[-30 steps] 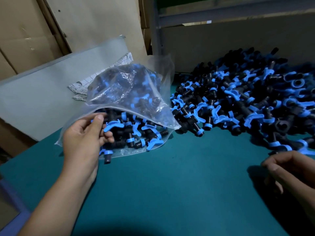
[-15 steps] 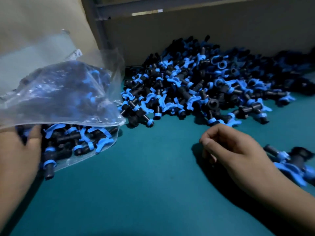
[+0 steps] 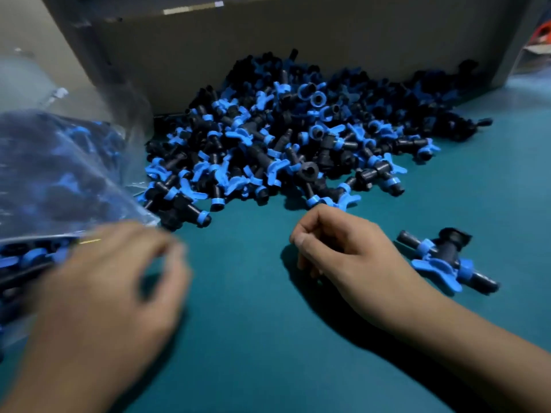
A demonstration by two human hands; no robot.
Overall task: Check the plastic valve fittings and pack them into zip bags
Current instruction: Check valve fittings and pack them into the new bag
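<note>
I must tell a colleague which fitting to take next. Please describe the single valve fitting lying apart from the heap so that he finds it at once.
Start from the big heap of fittings at the back of the green table. Come forward to the right hand; just to its right lies the lone fitting, black with a blue handle. Unlike the others, it touches no other fitting.

We look down on a teal tabletop (image 3: pixel 268 338) with a smooth, matte surface that fills the lower part of the view. Along its far edge stands a plain brown cardboard wall (image 3: pixel 268 34), dim and in shadow. To the left of it we see a dark upright post (image 3: pixel 86 55), with a pale surface (image 3: pixel 24 22) beyond. At the far right edge something orange (image 3: pixel 543 32) shows, too blurred to identify. The light is low.
</note>
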